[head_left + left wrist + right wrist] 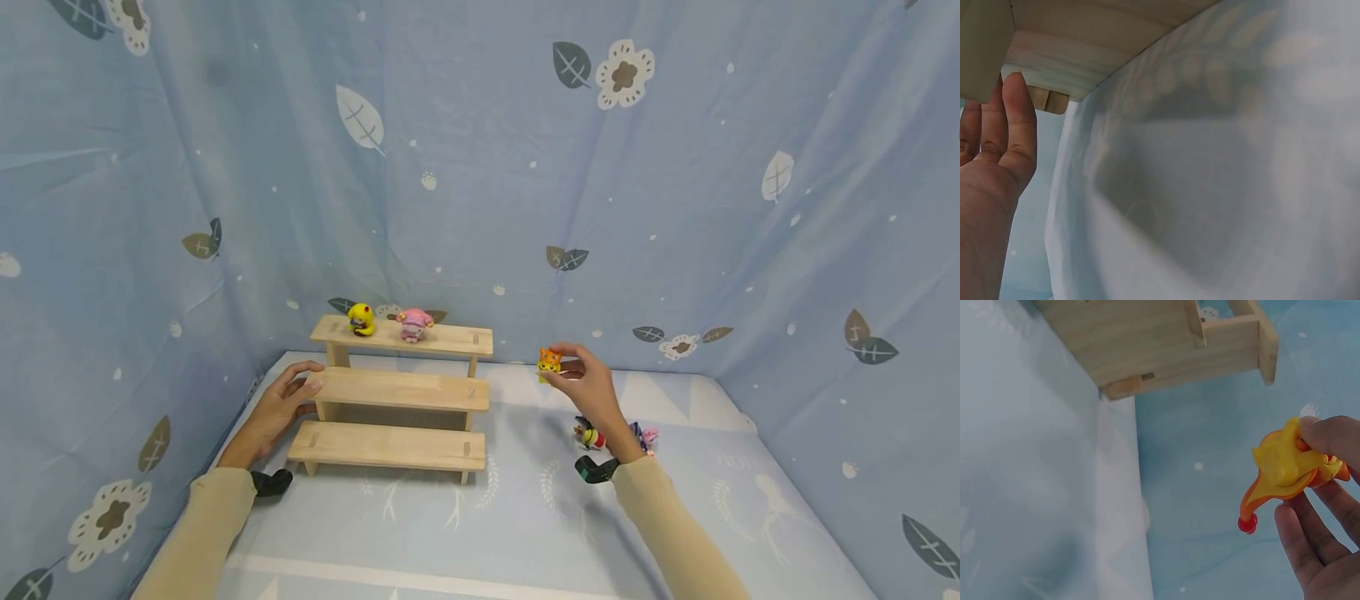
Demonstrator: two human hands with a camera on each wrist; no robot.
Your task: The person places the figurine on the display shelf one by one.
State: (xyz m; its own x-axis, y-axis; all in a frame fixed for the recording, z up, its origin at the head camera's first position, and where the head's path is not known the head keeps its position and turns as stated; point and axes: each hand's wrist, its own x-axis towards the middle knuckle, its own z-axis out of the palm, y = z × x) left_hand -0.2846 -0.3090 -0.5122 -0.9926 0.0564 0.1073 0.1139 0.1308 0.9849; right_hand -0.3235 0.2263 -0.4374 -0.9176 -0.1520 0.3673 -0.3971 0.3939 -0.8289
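A three-tier wooden display shelf [397, 390] stands on the left part of the cloth-covered surface. My left hand [281, 408] holds the left end of its middle tier; in the left wrist view, fingers [1019, 119] reach up against the wood, their tips partly hidden. In my right hand [588, 387], a small yellow and orange toy figurine [1288, 464] with a red ball at one end is pinched between thumb and fingers, in the air right of the shelf. On the top tier sit a yellow figurine [362, 319] and a pink figurine [414, 325].
Below the right hand, a red, yellow and dark figurine [589, 434] lies on the pale patterned cloth [420, 533]. Beside it, a purple and pink figurine [645, 436] is partly hidden by the right wrist. Blue patterned curtains [480, 167] enclose the back and sides.
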